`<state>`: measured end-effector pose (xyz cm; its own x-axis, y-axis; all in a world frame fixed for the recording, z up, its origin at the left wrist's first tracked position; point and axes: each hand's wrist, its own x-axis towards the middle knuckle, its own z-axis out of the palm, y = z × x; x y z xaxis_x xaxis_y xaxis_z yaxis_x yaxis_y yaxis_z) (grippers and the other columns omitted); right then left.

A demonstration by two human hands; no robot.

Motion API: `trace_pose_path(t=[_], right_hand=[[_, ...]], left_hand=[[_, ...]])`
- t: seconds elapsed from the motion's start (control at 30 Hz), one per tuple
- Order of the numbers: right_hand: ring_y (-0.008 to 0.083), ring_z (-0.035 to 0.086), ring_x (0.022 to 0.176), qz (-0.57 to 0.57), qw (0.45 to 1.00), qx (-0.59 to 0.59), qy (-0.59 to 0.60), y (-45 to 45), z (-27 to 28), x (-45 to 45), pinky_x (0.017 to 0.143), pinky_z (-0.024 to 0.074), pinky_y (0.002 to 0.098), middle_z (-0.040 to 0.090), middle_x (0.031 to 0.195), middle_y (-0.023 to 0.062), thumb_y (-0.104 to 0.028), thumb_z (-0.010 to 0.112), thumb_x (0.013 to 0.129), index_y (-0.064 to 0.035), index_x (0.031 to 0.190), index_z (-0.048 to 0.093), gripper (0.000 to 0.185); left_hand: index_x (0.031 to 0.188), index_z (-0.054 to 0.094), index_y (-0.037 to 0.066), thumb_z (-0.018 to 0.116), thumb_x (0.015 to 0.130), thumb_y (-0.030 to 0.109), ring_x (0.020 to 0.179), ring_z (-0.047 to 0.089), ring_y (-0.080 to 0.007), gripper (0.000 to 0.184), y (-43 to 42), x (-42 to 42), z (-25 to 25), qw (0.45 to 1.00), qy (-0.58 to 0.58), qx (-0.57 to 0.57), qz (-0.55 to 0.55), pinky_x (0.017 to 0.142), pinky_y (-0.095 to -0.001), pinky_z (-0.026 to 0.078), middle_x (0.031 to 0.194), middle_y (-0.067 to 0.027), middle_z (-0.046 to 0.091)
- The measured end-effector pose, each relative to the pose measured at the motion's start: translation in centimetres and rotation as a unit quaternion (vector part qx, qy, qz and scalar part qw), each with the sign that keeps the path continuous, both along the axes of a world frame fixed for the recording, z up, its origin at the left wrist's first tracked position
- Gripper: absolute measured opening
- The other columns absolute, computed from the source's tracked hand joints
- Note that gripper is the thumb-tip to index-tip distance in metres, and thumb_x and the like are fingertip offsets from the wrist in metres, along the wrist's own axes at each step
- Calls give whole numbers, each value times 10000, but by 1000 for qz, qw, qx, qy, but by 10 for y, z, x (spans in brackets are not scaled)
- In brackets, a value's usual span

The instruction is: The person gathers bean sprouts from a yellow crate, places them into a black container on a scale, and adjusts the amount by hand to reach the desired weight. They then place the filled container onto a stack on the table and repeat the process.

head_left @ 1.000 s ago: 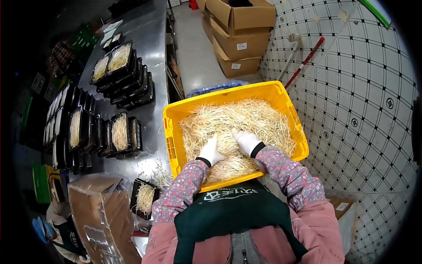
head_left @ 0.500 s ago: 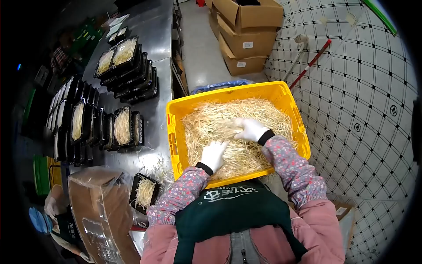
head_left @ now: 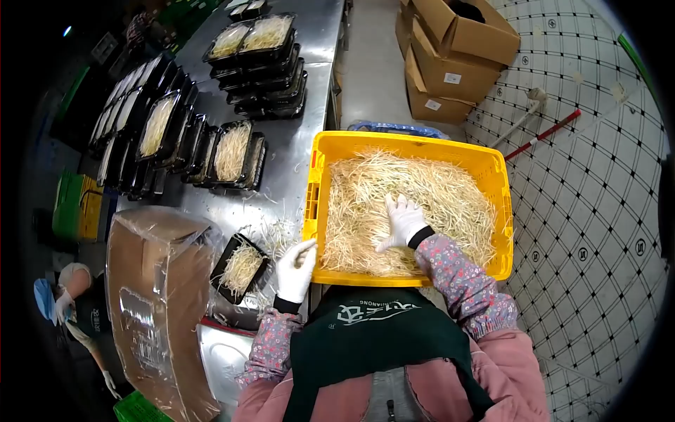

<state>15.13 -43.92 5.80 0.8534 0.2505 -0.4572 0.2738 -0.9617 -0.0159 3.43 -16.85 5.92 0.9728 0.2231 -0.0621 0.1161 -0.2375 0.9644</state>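
A yellow crate (head_left: 415, 281) in front of me holds a deep heap of bean sprouts (head_left: 436, 190). My right hand (head_left: 404, 221), in a white glove, rests palm down on the heap with its fingers spread. Beside the crate's left wall is my gloved left hand (head_left: 294, 273), fingers loosely curled and apart from the thumb, with nothing visible between them. Its fingertips are close to the rim; whether they touch it I cannot tell. Left of that hand, a small black tray (head_left: 223, 287) filled with sprouts lies tilted on the metal table, loose sprouts scattered around it.
Filled black trays (head_left: 271, 91) stand in stacks along the metal table (head_left: 313, 84). A plastic-covered cardboard box (head_left: 165, 309) is at the near left, with a co-worker (head_left: 81, 309) beyond it. Stacked cartons (head_left: 457, 63) and a red-and-white pole (head_left: 545, 135) lie past the crate.
My left hand has left the sprouts and moved left, outside the crate. The right hand stays on the heap, now flatter and more spread. The view has shifted left.
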Motion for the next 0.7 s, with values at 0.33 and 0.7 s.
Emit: trace_pose_path(t=[0.33, 0.7], right_hand=[[393, 491, 1222, 57, 994, 65, -69, -8, -24, -12, 994, 396, 546, 538, 1279, 233, -374, 886, 522, -38, 1491, 196, 1236], [376, 544, 1190, 94, 986, 140, 18, -33, 2, 6, 984, 444, 478, 554, 1300, 236, -418, 864, 563, -34, 1464, 321, 1120]], left_hand=[[1352, 508, 19, 640, 910, 67, 1156, 553, -225, 464, 149, -92, -18, 849, -75, 237, 465, 954, -335, 468, 1340, -141, 502], [939, 649, 8, 731, 806, 15, 740, 604, -128, 156, 187, -97, -158, 783, -37, -145, 604, 693, -282, 505, 858, -45, 673]])
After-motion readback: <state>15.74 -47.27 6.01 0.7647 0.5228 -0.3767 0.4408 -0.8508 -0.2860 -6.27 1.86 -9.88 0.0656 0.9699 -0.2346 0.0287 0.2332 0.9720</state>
